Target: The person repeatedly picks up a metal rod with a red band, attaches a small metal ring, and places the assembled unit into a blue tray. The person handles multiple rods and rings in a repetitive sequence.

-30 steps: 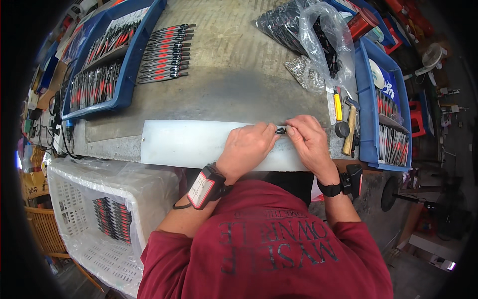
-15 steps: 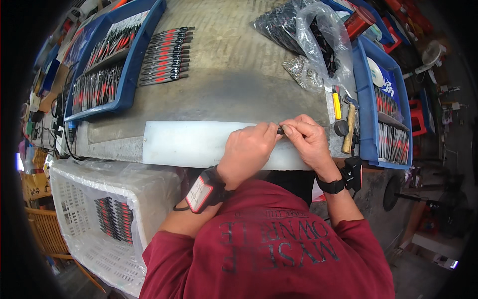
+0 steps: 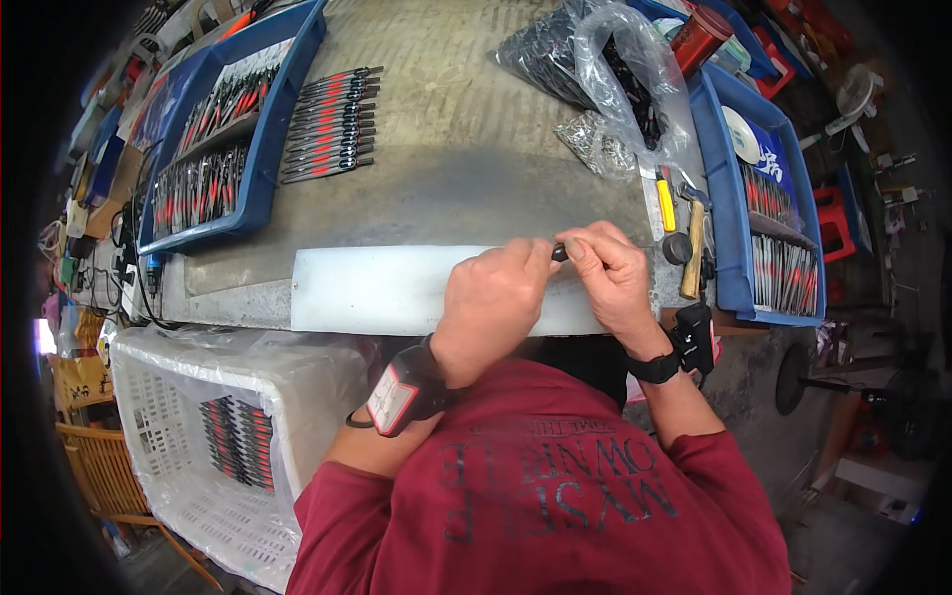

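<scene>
Over the right half of a white board (image 3: 372, 288), my two hands meet fingertip to fingertip. A small black part (image 3: 560, 252) shows between them, its rest covered by fingers. My left hand (image 3: 496, 302) is closed in a loose fist, pinching at the part's left side. Thumb and forefinger of my right hand (image 3: 612, 283) grip its right side. Up and to the left on the table lies a row of slim black-and-red pen-like tools (image 3: 327, 124), set side by side.
Blue trays of similar tools stand left (image 3: 260, 193) and right (image 3: 734, 268). A clear bag of black parts (image 3: 585, 59), a small bag of metal bits (image 3: 595, 144), a yellow-handled cutter (image 3: 665, 203) and a hammer (image 3: 692, 263) lie right. A lined white basket (image 3: 134, 397) sits lower left.
The view has shifted slightly. Both hands stay together over the board, and slightly more of the black part shows between the fingertips.
</scene>
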Demonstrator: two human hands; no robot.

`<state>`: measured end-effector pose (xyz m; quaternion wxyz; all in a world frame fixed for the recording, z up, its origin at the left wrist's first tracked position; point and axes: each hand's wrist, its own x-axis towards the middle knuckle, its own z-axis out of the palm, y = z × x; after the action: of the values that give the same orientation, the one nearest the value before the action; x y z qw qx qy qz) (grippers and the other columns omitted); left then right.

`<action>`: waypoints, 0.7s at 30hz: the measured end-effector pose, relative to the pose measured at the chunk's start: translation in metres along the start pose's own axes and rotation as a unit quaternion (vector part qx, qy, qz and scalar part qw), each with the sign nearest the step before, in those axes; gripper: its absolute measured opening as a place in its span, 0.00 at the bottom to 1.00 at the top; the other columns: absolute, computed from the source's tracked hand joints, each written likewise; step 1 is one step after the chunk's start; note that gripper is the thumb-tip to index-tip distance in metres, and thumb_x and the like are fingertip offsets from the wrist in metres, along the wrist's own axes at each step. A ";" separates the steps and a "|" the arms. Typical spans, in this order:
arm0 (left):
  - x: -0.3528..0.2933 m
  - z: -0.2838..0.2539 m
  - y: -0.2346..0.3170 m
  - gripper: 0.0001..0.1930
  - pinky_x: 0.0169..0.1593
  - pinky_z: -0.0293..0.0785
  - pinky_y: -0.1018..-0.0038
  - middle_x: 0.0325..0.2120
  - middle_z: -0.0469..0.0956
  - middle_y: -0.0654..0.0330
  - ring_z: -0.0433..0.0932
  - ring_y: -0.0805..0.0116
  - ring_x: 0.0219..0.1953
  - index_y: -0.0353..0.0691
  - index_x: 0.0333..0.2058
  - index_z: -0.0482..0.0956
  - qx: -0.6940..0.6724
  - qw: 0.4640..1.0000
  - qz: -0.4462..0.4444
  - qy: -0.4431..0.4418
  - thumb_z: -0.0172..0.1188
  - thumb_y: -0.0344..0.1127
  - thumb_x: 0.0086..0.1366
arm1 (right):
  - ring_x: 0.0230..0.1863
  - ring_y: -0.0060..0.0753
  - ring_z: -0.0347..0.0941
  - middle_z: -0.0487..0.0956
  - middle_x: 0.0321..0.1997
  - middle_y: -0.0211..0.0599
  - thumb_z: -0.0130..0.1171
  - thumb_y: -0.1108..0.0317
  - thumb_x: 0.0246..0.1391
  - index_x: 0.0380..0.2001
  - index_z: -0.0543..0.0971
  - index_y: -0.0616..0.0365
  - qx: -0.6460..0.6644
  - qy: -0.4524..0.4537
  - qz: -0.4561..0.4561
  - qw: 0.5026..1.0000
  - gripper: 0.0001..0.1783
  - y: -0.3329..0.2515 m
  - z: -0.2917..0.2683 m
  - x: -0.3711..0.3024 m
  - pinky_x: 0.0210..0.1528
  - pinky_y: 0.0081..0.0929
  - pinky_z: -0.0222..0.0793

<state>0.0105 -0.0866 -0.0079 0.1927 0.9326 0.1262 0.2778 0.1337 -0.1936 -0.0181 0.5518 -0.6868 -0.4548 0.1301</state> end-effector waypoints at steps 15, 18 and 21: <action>-0.001 -0.002 0.003 0.08 0.21 0.69 0.66 0.19 0.71 0.57 0.74 0.58 0.20 0.39 0.27 0.71 -0.029 0.999 -0.009 0.016 0.59 0.36 0.59 | 0.28 0.18 0.67 0.74 0.26 0.31 0.55 0.69 0.58 0.33 0.80 0.64 -0.009 -0.015 -0.004 1.000 0.09 -0.002 -0.004 -0.002 0.30 0.17 0.62; -0.001 -0.002 0.008 0.09 0.22 0.70 0.65 0.20 0.71 0.57 0.74 0.57 0.21 0.39 0.27 0.72 -0.021 0.999 -0.023 0.021 0.60 0.36 0.58 | 0.27 0.19 0.66 0.73 0.25 0.31 0.55 0.68 0.59 0.34 0.80 0.64 0.005 0.033 0.019 0.999 0.09 -0.003 0.003 -0.005 0.30 0.17 0.61; -0.001 -0.003 0.006 0.07 0.24 0.71 0.66 0.23 0.74 0.56 0.75 0.55 0.22 0.38 0.33 0.76 -0.065 0.997 -0.049 0.003 0.62 0.32 0.56 | 0.25 0.15 0.62 0.71 0.24 0.26 0.52 0.67 0.61 0.35 0.80 0.65 0.052 0.007 0.062 0.997 0.12 -0.001 -0.002 -0.001 0.28 0.15 0.58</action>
<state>0.0086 -0.0917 -0.0037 0.2655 0.9101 0.1538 0.2785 0.1337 -0.1959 -0.0166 0.5809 -0.6852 -0.3996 0.1826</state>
